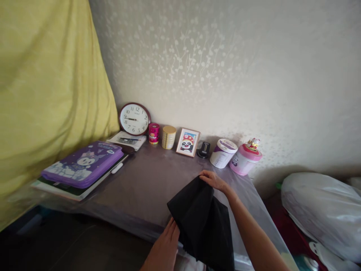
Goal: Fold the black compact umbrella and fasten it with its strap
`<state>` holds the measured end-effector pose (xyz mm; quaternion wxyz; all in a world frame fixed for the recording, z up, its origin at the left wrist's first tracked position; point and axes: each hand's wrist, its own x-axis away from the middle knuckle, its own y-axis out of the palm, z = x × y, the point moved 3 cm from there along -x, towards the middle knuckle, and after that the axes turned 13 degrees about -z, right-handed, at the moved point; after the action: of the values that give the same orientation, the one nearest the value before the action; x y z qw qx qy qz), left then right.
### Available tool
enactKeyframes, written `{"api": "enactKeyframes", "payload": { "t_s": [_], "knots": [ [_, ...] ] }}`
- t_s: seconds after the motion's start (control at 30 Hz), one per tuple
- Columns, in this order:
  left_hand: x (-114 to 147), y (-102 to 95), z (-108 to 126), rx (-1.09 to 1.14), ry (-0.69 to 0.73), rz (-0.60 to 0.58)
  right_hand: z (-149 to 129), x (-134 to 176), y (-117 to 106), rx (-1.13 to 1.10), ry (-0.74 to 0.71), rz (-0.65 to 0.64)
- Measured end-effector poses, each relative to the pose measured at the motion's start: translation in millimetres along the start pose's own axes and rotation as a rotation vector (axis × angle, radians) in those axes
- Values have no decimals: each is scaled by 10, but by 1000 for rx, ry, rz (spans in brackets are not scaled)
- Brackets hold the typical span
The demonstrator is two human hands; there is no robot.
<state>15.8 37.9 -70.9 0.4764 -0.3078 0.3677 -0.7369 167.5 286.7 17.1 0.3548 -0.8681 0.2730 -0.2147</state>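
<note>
Loose black fabric with pointed, pleated panels, which looks like a partly folded umbrella, hangs in front of me over the near edge of the table. My right hand pinches its top corner between thumb and fingers. At its left edge is my left hand, the fingers pressed together along the fabric and the thumb partly hidden. The lower end of the umbrella runs out of view, and no handle can be made out.
The table has a clear plastic cover. Along the wall stand a clock, a pink can, a yellow tin, a panda picture frame and tubs. A purple case lies left; a white bag bulges right.
</note>
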Motion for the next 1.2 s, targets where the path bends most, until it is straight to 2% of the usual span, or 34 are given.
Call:
{"api": "enactKeyframes", "payload": {
  "t_s": [0.17,0.33,0.4,0.53,0.63,0.83,0.93,1.03,1.07,1.13,1.2],
  "knots": [
    [41,45,4,107,-194,-40,-105,-77,57,343,169,-22],
    [57,147,-48,171,-341,-42,-172,-131,134,439,273,-14],
    [75,137,-47,202,-364,-26,-191,-145,156,479,303,-13],
    [108,5,38,153,-287,45,-211,-143,173,540,351,-23],
    [120,-63,89,118,-322,-35,-192,-119,173,563,385,-34],
    [98,-106,189,188,-367,-243,-205,-45,175,583,423,-12],
    [73,-127,231,141,-413,-302,-357,59,177,623,399,85],
    [54,-127,258,98,-434,-358,-610,229,250,676,236,204],
    [51,-122,263,89,-435,-372,-694,285,310,679,140,192],
    [54,-113,272,76,-434,-370,-816,376,473,679,-26,54],
    [61,-98,275,75,-441,-345,-858,424,611,702,-86,-70]
  ]
}}
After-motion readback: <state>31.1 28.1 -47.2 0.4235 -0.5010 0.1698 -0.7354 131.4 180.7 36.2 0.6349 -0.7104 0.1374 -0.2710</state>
